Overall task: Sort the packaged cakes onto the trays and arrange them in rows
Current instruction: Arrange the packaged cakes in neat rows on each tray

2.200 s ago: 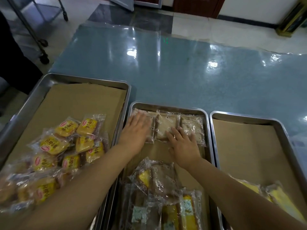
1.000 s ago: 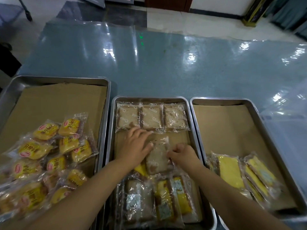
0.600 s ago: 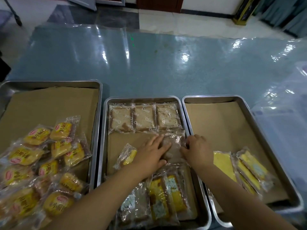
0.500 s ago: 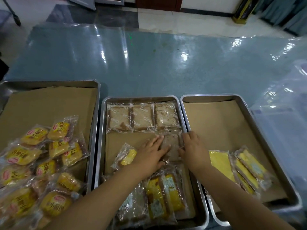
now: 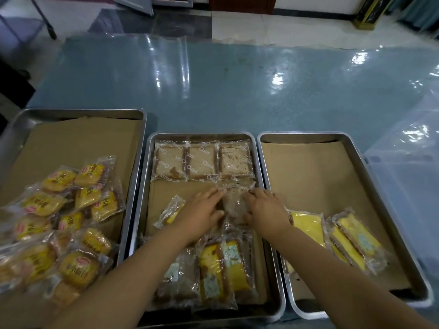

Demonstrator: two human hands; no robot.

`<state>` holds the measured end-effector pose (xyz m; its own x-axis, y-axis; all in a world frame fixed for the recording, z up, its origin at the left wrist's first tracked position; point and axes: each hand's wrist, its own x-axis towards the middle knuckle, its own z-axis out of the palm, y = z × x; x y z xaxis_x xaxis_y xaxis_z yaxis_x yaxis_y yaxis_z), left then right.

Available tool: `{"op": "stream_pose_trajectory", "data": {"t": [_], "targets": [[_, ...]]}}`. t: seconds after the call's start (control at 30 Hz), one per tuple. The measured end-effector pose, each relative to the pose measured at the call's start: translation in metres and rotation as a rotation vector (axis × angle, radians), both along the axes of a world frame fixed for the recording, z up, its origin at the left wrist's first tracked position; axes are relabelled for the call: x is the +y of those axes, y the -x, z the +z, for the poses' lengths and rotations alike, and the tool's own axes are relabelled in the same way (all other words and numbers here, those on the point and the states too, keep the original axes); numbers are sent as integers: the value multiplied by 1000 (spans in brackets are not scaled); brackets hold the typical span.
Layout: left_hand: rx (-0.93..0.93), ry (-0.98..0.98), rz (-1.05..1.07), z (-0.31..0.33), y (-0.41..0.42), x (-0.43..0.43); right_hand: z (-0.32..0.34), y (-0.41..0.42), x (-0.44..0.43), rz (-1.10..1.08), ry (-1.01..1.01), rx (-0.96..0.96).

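Head view: in the middle tray (image 5: 147,186) one row (image 5: 202,160) of three brown cakes is finished at the far end. A fourth cake (image 5: 234,205) lies just under the row's right end, starting a second row. The left hand (image 5: 202,214) presses it with straight fingers. The right hand (image 5: 266,210) touches its right edge; I cannot tell if it pinches. The near pile (image 5: 218,264) and the side trays are still unsorted. One second ago this cake was lower, in the tray's middle.

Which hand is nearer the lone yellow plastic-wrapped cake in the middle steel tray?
Left. Left hand abuts the yellow cake; right hand sits farther right, beyond the brown wrapped cake.
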<state>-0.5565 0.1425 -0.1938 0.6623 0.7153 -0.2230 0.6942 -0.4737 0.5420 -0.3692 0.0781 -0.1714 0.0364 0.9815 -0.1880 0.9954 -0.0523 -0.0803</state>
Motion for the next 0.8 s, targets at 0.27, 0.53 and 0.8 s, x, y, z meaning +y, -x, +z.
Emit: {"op": "stream_pose_trajectory", "data": {"t": [0.27, 0.53, 0.8], "targets": [[382, -163, 393, 16, 59, 10, 3, 10, 3, 62, -156, 184], [151, 148, 655, 48, 50, -1, 9, 24, 9, 250, -167, 405], [-236, 122, 799, 106, 2, 13, 34, 21, 2, 274, -358, 553]]}}
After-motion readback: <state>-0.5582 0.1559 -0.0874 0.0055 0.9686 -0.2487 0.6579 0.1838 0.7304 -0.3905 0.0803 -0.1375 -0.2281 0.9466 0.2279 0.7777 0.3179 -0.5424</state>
